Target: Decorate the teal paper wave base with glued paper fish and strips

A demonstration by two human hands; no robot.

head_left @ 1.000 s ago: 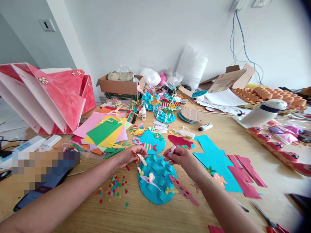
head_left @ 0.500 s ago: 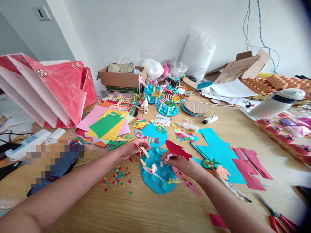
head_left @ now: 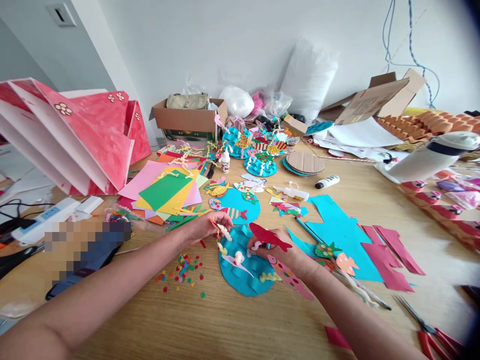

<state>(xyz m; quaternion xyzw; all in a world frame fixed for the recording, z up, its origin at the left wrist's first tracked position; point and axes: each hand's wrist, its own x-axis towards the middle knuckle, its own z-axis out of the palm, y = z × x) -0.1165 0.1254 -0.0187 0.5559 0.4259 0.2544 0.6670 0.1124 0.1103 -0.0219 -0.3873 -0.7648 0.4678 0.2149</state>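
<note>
since the earlier frame the red paper fish (head_left: 270,237) has been lowered and is now held just over the far edge of the blue wavy disc (head_left: 240,277). it is pinched from beneath by the right hand (head_left: 285,255), which is closed narrowly on it. being thin card, it is judged light, floppy and easily creased, best taken by its lower edge. a twisted cord (head_left: 224,231) is pinched in the left hand (head_left: 206,227). confetti (head_left: 182,267) and scissors (head_left: 431,332) lie on the wooden table (head_left: 225,330).
</note>
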